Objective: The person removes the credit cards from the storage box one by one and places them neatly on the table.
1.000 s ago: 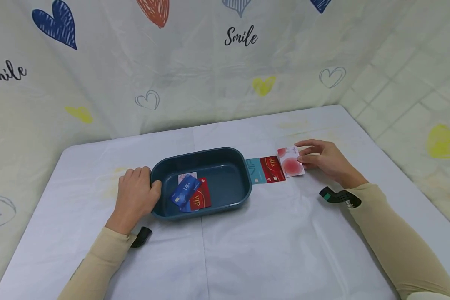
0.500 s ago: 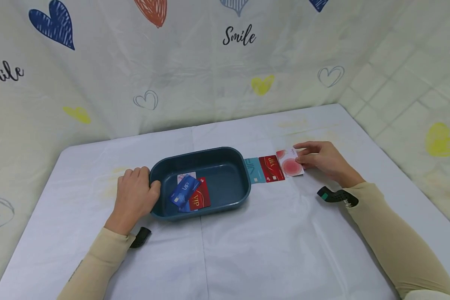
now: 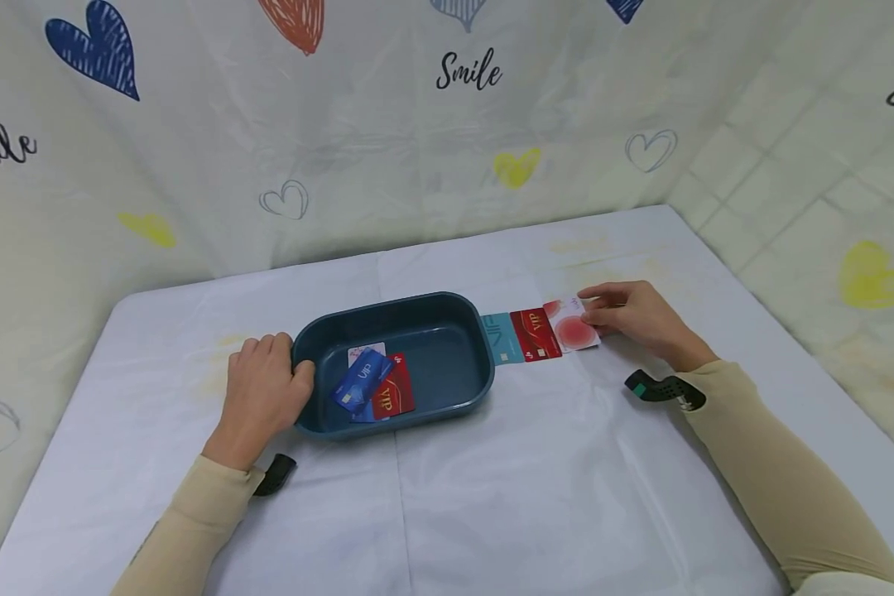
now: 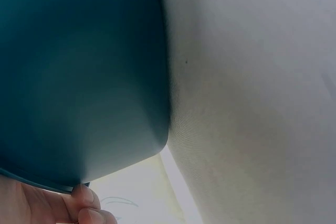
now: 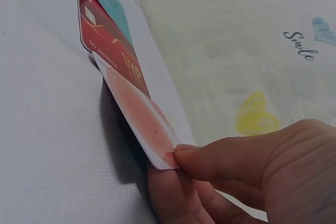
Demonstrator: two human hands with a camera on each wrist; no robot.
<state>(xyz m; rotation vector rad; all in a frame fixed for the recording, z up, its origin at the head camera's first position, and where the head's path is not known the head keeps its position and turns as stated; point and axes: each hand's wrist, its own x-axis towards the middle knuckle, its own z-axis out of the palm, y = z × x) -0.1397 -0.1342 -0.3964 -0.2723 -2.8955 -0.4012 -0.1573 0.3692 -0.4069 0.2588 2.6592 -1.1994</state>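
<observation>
My left hand (image 3: 264,397) grips the left end of a dark teal tray (image 3: 450,364); in the left wrist view its fingertips (image 4: 86,198) curl over the rim. Inside the tray, a blue VIP card (image 3: 363,380) and a red VIP card (image 3: 396,389) lie among overlapping cards. My right hand (image 3: 644,323) pinches the edge of a white card with pink circles (image 3: 574,329) between thumb and fingers. That card is tilted, its held edge off the table and its far edge over another red VIP card (image 5: 102,30). A teal card (image 3: 502,338) sits between that and the tray.
A white cloth covers the table (image 3: 507,480). Behind it hangs a pale curtain (image 3: 372,157) printed with hearts and "Smile". Each wrist carries a black strap device, such as the right one (image 3: 663,391).
The pink-circled card and my right hand have come down slightly toward the table. My left hand keeps its grip on the tray. The head view has shifted a little.
</observation>
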